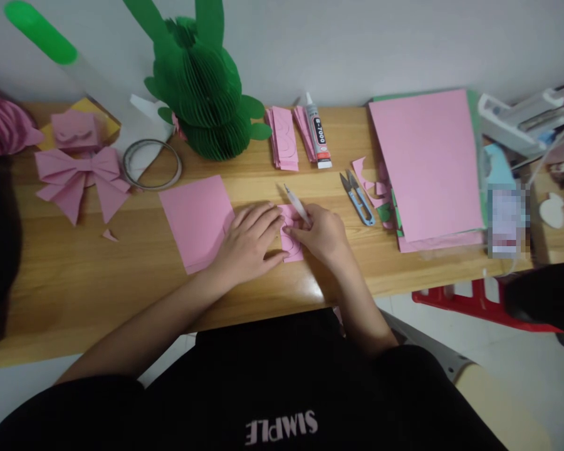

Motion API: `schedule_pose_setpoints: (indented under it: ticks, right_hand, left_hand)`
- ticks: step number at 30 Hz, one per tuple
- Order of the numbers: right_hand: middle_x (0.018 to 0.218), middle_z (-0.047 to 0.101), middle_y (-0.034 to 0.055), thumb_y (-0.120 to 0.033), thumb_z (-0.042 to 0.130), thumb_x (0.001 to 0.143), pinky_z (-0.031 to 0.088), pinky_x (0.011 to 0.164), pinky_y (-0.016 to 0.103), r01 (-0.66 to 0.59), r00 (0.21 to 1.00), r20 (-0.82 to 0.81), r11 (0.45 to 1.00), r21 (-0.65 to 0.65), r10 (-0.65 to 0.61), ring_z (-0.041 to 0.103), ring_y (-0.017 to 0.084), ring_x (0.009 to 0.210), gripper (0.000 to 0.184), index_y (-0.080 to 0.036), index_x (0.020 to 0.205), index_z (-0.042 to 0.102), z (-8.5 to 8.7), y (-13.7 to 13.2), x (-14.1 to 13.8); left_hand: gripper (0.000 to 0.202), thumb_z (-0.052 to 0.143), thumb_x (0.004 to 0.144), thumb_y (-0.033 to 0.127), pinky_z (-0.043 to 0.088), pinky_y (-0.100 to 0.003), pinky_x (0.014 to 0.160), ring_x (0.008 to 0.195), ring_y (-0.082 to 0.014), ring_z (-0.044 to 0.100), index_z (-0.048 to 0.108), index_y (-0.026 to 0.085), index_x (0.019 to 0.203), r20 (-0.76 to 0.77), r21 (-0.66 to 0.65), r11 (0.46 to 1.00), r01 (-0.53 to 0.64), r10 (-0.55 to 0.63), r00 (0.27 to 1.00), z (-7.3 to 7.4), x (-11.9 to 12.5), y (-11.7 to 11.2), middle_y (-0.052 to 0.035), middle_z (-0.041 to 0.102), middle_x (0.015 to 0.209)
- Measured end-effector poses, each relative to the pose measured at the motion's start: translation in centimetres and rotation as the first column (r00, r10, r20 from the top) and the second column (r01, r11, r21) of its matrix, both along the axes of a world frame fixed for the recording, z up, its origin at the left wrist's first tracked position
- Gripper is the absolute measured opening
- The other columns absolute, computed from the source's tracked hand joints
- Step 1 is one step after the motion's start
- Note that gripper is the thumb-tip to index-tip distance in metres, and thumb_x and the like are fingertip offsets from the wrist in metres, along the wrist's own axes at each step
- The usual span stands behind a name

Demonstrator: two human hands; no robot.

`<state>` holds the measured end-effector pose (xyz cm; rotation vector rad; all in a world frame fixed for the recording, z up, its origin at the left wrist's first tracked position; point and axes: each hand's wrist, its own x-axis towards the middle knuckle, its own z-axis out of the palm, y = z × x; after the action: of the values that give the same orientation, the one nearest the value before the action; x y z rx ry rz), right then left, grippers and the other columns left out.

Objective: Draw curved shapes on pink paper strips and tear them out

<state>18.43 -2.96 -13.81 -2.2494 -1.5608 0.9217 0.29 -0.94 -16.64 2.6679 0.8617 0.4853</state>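
Note:
My left hand (pixel 250 243) lies flat with its fingers stretched out, its fingertips and thumb at the left edge of a small pink paper strip (pixel 293 252) with drawn curved outlines. Between the fingers of my right hand (pixel 326 237) is a white pen (pixel 299 206), its tip pointing up and away from me. The right thumb rests on the strip. A larger pink sheet (pixel 195 219) lies partly under my left hand. Beyond the hands are a stack of pink strips with outlines (pixel 284 138) and a glue tube (pixel 318 134) lying on more pink strips.
Blue-handled thread snips (pixel 358 199) lie right of my hand beside paper scraps (pixel 369 181). Farther right is a pile of pink sheets (pixel 432 169). A green honeycomb paper figure (pixel 207 94), a tape roll (pixel 172 178) and a pink paper bow (pixel 82 178) stand at the left.

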Motion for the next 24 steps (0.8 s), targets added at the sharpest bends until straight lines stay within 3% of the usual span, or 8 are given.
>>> schedule_pose_setpoints:
  ticks: [8, 18, 20, 24]
  right_hand:
    - [0.068, 0.065, 0.0018, -0.031, 0.075, 0.073, 0.036, 0.058, 0.029, 0.005, 1.000, 0.018, 1.000, -0.012, -0.005, 0.059, 0.019, 0.062, 0.019, -0.018, 0.084, 0.068, -0.1, -0.1, -0.1]
    - [0.064, 0.061, -0.0013, -0.029, 0.076, 0.072, 0.033, 0.055, 0.027, 0.000, 1.000, 0.003, 1.000, 0.031, 0.000, 0.056, 0.018, 0.058, 0.018, -0.020, 0.084, 0.066, -0.2, -0.6, 0.0]
    - [0.060, 0.057, -0.0040, -0.029, 0.076, 0.072, 0.033, 0.055, 0.027, 0.014, 0.998, -0.055, 0.997, 0.074, -0.010, 0.054, 0.016, 0.056, 0.025, -0.020, 0.092, 0.065, -0.5, -0.9, 0.2]
    - [0.057, 0.046, -0.0091, -0.033, 0.062, 0.086, 0.035, 0.052, 0.026, 0.120, 0.918, -0.395, 0.957, 0.265, -0.005, 0.045, 0.013, 0.050, 0.047, -0.022, 0.131, 0.051, -1.0, -1.8, 0.9]
  left_hand:
    - [0.043, 0.052, 0.093, 0.034, 0.041, -0.056, 0.109, 0.127, -0.0356, 0.056, 0.062, 0.006, 0.124, -0.024, 0.071, 0.997, 0.037, -0.035, 0.999, 0.0, 0.2, -0.7, -0.0206, 0.064, 0.132]
    - [0.043, 0.053, 0.093, 0.035, 0.046, -0.049, 0.105, 0.123, -0.0334, 0.059, 0.064, 0.005, 0.121, -0.030, 0.112, 0.993, 0.023, -0.019, 0.999, 0.0, 0.3, -0.8, -0.0186, 0.066, 0.130]
    - [0.043, 0.052, 0.094, 0.034, 0.045, -0.049, 0.105, 0.124, -0.0334, 0.058, 0.064, 0.004, 0.122, -0.037, 0.110, 0.994, 0.012, -0.008, 0.999, -0.1, 0.3, -1.0, -0.0188, 0.065, 0.132]
    - [0.046, 0.050, 0.093, 0.034, 0.042, -0.050, 0.107, 0.128, -0.0336, 0.054, 0.061, 0.005, 0.127, -0.075, 0.077, 0.997, -0.012, 0.018, 0.997, -0.3, 0.4, -1.3, -0.0190, 0.063, 0.135]
